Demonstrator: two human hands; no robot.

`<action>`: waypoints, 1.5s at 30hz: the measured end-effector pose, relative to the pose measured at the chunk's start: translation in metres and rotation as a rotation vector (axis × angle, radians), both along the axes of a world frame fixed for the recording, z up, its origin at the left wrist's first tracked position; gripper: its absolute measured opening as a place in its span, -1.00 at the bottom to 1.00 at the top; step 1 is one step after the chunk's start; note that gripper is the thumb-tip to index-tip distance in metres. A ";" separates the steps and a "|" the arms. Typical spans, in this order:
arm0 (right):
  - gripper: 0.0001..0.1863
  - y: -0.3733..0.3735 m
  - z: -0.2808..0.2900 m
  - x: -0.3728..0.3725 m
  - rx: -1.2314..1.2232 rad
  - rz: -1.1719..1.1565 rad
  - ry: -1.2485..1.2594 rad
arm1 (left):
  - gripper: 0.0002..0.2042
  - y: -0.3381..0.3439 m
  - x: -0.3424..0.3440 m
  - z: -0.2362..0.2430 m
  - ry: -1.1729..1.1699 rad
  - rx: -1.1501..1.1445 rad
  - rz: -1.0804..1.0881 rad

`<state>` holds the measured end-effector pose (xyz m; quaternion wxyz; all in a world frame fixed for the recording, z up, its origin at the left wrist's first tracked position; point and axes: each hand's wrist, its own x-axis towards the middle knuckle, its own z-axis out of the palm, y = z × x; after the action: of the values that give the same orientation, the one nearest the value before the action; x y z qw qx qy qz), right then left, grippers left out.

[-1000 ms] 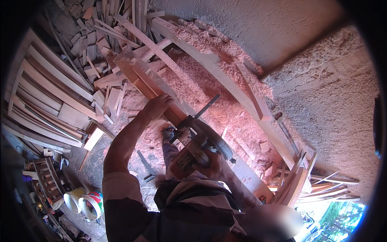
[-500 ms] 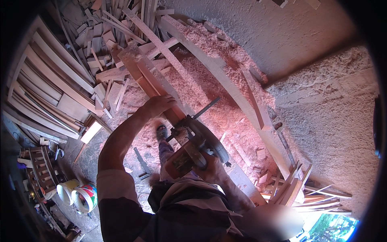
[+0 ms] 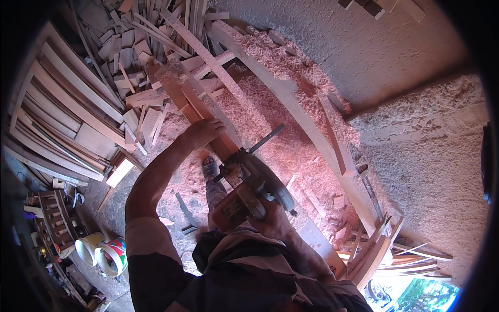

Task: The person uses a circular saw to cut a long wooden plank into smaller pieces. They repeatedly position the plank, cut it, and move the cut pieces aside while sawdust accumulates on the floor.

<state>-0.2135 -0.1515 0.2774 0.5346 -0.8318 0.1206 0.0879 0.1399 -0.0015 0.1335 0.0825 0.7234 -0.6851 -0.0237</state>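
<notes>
My right hand (image 3: 273,219) is closed round the rear handle of a circular saw (image 3: 240,204), with the round blade guard (image 3: 267,179) on its right side. The saw sits on a long wooden board (image 3: 226,147) that slants from the upper left toward the lower right. Ahead of the saw, my left hand (image 3: 207,132) grips this board from above, its fingers bent over the far edge. A thin metal bar (image 3: 267,138) sticks out from the saw's front. The blade's contact with the wood is hidden by the saw body.
Wood offcuts (image 3: 125,54) are heaped at the far left, beside stacked long planks (image 3: 73,112). Shavings cover the ground around a long beam (image 3: 312,132). My foot (image 3: 209,167) is below the board. Two buckets (image 3: 110,260) and a slatted wooden frame (image 3: 54,221) stand at the left.
The view has shifted slightly. Both hands and the saw keep nearly the same place on the board. A blurred pale shape at the lower right is gone, and a wheel shows there.
</notes>
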 end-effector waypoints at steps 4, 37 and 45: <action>-0.43 0.001 0.005 0.015 0.008 0.000 0.020 | -0.35 -0.001 0.009 0.007 0.031 0.050 0.024; -0.44 0.016 0.010 0.100 0.018 -0.010 0.013 | -0.38 0.014 0.073 0.023 0.089 -0.018 0.009; -0.44 0.022 0.009 0.122 0.001 -0.025 0.047 | -0.46 0.022 0.095 0.014 0.020 0.018 0.119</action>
<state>-0.0912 -0.1290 0.2861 0.5330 -0.8277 0.1434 0.1009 0.2353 0.0202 0.1471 0.0843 0.7631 -0.6399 -0.0321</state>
